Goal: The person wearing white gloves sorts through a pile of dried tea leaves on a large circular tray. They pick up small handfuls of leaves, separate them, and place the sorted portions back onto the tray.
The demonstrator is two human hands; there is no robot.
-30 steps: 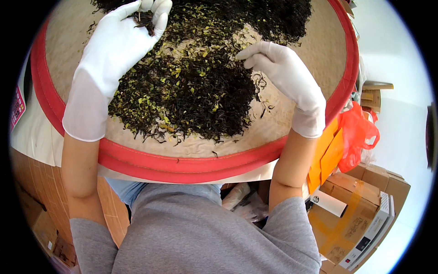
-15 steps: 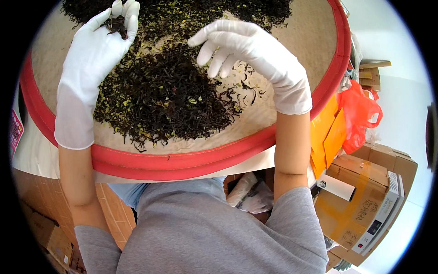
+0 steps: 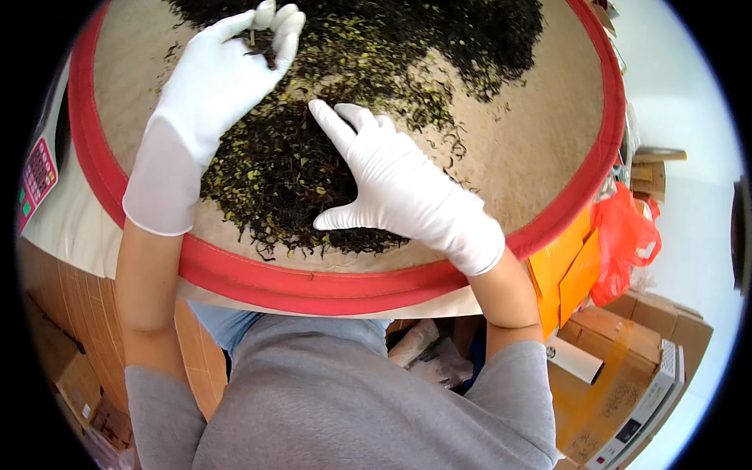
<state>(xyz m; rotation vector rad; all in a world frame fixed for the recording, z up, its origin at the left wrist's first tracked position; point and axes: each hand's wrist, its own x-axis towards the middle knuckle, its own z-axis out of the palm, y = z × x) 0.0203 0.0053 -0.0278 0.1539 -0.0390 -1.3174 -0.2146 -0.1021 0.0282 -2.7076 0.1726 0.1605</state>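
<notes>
Dark twisted tea leaves mixed with yellow-green bits lie in a near heap on a round cloth-covered tray with a red padded rim. My left hand, in a white glove, is held over the tray's far left part, fingers curled around a small bunch of dark tea leaves. My right hand, also gloved in white, rests palm down on the right side of the near heap. Its thumb and index finger are spread wide, and it grips nothing that I can see; leaves partly hide under the palm.
A larger dark leaf heap covers the far part of the tray. At the left stands a device with a pink keypad. Orange envelopes, a red plastic bag and cardboard boxes are at the right.
My right hand has come down and nearer from above the tray onto the near heap, its thumb and fingers spreading. The left hand still holds its leaves. The whole view has shifted slightly.
</notes>
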